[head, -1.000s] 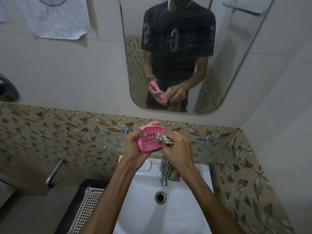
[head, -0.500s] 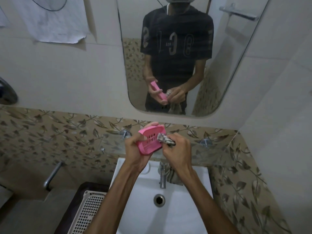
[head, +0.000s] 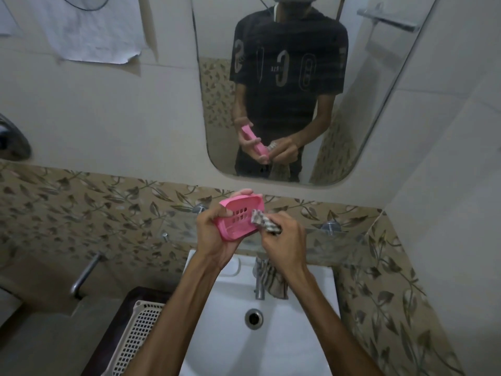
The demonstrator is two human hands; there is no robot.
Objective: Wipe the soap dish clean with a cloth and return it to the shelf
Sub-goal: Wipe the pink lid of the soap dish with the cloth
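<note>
Wiping over the white ceramic basin (head: pixel 298 335)
Left hand (head: pixel 214 237) grips the slotted pink plastic soap dish (head: pixel 240 217); right hand (head: pixel 284 240) pinches the bunched checked cloth (head: pixel 264 222) against it.

— What colour is the soap dish (head: pixel 240 217)?
— Pink, with slots in its base. The cloth (head: pixel 264 222) against it is checked, grey and white.
— And the far wall?
— A tile band (head: pixel 81 207) of beige with dark leaves under plain cream. The near sink (head: pixel 230 346) is white; the basket (head: pixel 135 340) at near left is cream.
</note>
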